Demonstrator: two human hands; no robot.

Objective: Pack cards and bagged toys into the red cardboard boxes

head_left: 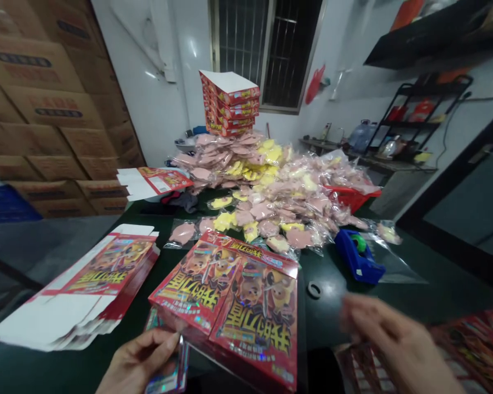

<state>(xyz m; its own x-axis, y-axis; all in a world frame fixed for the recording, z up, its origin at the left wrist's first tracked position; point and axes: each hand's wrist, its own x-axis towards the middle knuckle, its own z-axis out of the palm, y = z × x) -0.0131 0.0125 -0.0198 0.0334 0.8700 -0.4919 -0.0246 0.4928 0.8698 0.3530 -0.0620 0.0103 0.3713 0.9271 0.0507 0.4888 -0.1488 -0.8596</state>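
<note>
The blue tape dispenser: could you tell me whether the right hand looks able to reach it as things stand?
Probably yes: only dark tabletop seems to lie between the right hand and the blue tape dispenser; a small dark ring sits off to the left.

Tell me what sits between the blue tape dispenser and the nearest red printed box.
In the head view, a small dark ring lies there on the dark table top, between the blue tape dispenser and the red printed box.

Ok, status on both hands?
Left hand pinching holographic card beside red printed boxes. Right hand open, empty, near printed sheets. Blue tape dispenser further off.
</note>
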